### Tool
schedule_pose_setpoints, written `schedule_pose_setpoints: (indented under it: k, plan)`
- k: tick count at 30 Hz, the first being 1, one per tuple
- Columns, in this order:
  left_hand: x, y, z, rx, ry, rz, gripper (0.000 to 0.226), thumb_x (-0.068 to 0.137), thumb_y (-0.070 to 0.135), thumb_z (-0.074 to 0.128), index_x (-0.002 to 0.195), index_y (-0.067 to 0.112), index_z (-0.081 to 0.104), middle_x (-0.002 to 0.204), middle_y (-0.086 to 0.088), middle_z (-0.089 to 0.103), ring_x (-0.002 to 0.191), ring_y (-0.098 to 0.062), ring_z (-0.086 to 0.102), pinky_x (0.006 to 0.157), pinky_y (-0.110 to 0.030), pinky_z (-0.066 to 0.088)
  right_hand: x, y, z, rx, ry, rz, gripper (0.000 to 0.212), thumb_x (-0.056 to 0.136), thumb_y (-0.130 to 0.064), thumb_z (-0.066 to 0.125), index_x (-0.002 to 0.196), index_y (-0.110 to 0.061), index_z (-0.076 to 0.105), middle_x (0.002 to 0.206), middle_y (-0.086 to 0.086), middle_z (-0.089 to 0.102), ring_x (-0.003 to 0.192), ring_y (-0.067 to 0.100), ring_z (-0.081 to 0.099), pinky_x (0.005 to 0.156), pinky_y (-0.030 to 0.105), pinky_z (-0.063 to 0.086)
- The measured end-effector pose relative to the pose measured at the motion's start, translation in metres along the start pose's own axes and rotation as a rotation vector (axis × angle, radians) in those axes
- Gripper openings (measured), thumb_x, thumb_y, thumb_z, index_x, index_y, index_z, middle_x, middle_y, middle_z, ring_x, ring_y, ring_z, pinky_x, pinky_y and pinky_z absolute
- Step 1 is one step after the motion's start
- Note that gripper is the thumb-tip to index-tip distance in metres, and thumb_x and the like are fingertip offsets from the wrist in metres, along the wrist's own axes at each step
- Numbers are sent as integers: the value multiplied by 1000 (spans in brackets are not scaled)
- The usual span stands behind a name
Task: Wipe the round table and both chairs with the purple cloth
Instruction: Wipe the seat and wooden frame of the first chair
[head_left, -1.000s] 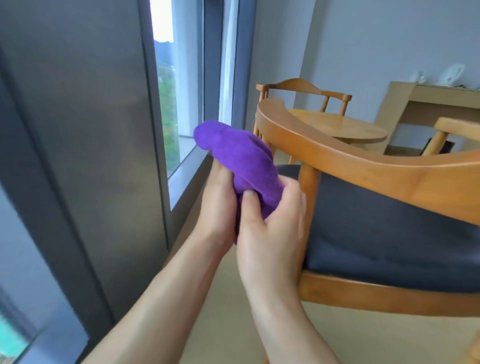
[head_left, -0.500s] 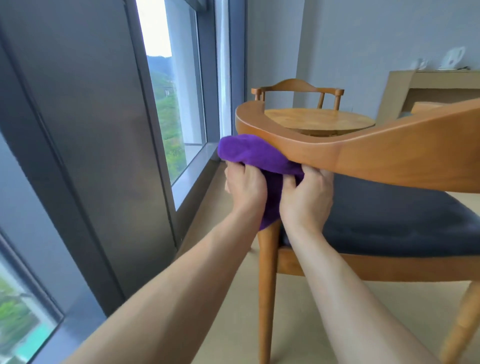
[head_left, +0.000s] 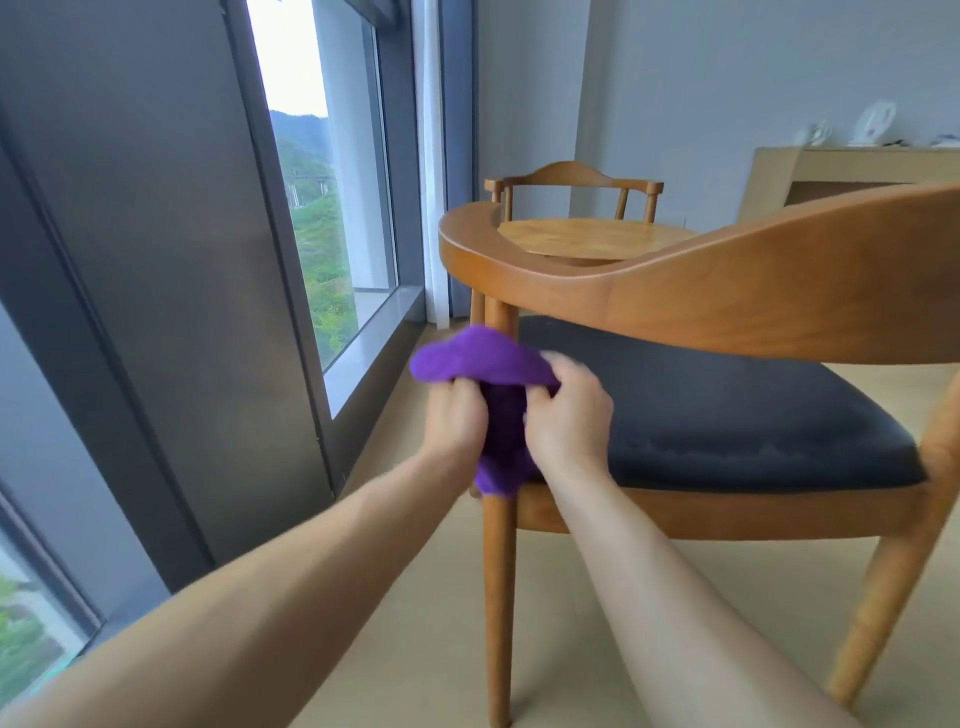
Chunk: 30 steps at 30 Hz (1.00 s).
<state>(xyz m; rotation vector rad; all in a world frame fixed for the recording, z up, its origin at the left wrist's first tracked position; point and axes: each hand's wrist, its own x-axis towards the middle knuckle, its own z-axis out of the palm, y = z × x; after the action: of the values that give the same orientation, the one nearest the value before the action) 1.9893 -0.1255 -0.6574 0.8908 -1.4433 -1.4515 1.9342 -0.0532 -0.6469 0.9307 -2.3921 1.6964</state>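
The purple cloth (head_left: 480, 358), judged soft and light, is gripped by the left hand (head_left: 454, 415) and right hand (head_left: 566, 415). It is wrapped around the chair post (head_left: 497, 317), at nine o'clock of the seat (head_left: 727, 410), and is best held bunched.

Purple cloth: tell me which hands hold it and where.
Both hands grip the purple cloth, wrapped round the near chair's post: left hand on its left side, right hand on its right.

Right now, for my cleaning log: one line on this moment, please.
step: wiping near chair post | purple cloth: wrapped round post | left hand: gripping cloth | right hand: gripping cloth
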Motion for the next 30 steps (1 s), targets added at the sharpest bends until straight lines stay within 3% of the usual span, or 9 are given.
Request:
schedule_pose_setpoints:
  k: [4, 8, 11, 14, 17, 19, 23, 26, 30]
  plan:
    - [13, 39, 9, -58, 59, 25, 37, 86, 32, 39, 112, 16, 60, 115, -9, 68, 107, -25, 63, 95, -44, 50, 20, -22, 0, 105, 66, -86, 34, 92, -7, 51, 122, -14, 67, 122, 7, 64, 118, 26, 56, 92, 22, 35]
    - [-8, 10, 10, 15, 111, -69, 25, 101, 18, 34, 113, 14, 56, 117, -11, 64, 113, -29, 59, 100, -44, 47, 3, 2, -3, -56, -68, -79, 31, 97, -13, 46, 123, -20, 62, 117, 9, 60, 110, 30, 57, 88, 33, 41]
    - [-39, -21, 13, -57, 240, -132, 23, 101, 13, 37, 104, 14, 59, 96, -3, 64, 107, -28, 60, 80, -36, 48, -14, 33, -13, -132, -196, -24, 26, 97, -13, 43, 112, -18, 64, 111, 10, 59, 102, 32, 59, 84, 35, 46]
    - [-73, -28, 31, -212, 397, -121, 18, 97, 13, 44, 101, 22, 59, 85, 11, 60, 88, -16, 62, 60, -23, 44, -28, 55, -35, -14, -121, -53, 29, 92, -5, 46, 107, -18, 67, 107, 5, 57, 95, 23, 59, 83, 32, 47]
    - [-104, -26, 63, -346, 430, -47, 26, 95, 12, 46, 99, 35, 57, 88, 20, 61, 75, 7, 60, 55, -11, 45, -37, 71, -66, 90, -1, -89, 42, 84, 6, 48, 110, -19, 68, 111, 0, 56, 95, 6, 54, 86, 15, 43]
    - [-121, -23, 93, -402, 331, -42, 26, 95, 11, 47, 97, 32, 61, 88, 13, 68, 71, 4, 66, 52, -13, 50, -37, 80, -93, 145, 109, -82, 44, 83, 8, 50, 113, -18, 67, 115, -1, 56, 97, 0, 51, 88, 6, 40]
    - [-154, -17, 165, -381, 3, -79, 18, 91, 15, 55, 98, 21, 69, 94, -1, 76, 85, -17, 73, 56, -27, 54, -23, 105, -163, 182, 375, -49, 44, 79, 12, 52, 114, -11, 66, 115, 4, 62, 111, 17, 55, 99, 25, 44]
    - [-175, -14, 220, -345, -192, -165, 20, 92, 15, 49, 94, 23, 68, 93, -1, 75, 89, -22, 71, 60, -31, 53, -12, 132, -213, 212, 568, 59, 38, 81, 9, 55, 114, -8, 64, 109, 2, 60, 111, 28, 56, 99, 32, 45]
    - [-183, -11, 282, -216, -364, -166, 21, 95, 16, 43, 101, 23, 62, 99, 1, 70, 94, -18, 65, 68, -31, 51, 9, 160, -258, 228, 682, 170, 33, 84, 2, 59, 116, -7, 62, 112, 11, 65, 112, 35, 58, 97, 45, 48]
